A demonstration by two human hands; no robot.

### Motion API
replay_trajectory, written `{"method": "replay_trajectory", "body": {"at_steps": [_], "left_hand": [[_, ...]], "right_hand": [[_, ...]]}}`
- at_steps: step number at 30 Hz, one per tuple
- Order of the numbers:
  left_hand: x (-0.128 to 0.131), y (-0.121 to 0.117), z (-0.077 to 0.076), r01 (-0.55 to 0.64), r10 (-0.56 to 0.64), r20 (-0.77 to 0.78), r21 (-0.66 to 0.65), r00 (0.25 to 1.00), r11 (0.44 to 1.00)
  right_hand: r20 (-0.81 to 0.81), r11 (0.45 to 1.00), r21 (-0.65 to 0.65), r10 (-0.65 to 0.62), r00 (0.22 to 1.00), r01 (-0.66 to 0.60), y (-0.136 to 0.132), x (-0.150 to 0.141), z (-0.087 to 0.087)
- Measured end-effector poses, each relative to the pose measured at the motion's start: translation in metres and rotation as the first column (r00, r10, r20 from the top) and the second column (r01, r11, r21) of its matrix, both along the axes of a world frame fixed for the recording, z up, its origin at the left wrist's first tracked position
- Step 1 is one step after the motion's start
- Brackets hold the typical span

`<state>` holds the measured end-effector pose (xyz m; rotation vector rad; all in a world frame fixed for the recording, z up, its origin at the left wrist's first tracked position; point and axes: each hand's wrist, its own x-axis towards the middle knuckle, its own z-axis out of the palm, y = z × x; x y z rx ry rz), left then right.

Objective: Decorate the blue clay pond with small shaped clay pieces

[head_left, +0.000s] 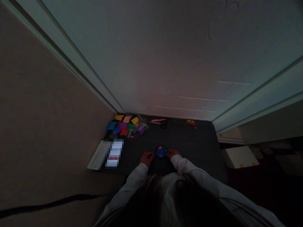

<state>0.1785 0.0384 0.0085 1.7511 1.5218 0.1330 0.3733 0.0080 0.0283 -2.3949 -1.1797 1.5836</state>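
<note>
Has the blue disc [161, 153] on the table [189, 142] between a curled left hand [147, 158] and a curled right hand [174, 153], maybe to steady it, too dark to tell any pinching, with scissors [163, 125] and bags [122, 125] farther back, likely for room.

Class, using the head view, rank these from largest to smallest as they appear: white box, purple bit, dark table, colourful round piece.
1. Dark table
2. White box
3. Colourful round piece
4. Purple bit
</note>
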Motion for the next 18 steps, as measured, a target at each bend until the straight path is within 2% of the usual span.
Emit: {"method": "replay_trajectory", "body": {"at_steps": [6,18], "left_hand": [[0.0024,0.0003,0.0045,0.019,-0.019,-0.035,0.003,0.999,1.0],[0.0038,0.001,0.0029,0.028,-0.028,-0.076,-0.006,0.997,1.0]], "right_hand": [[0.002,1.0,0.002,0.0,1.0,0.0,0.0008,0.0,0.0024],[0.01,1.0,0.007,0.003,1.0,-0.003,0.0004,-0.0013,0.0058]]}}
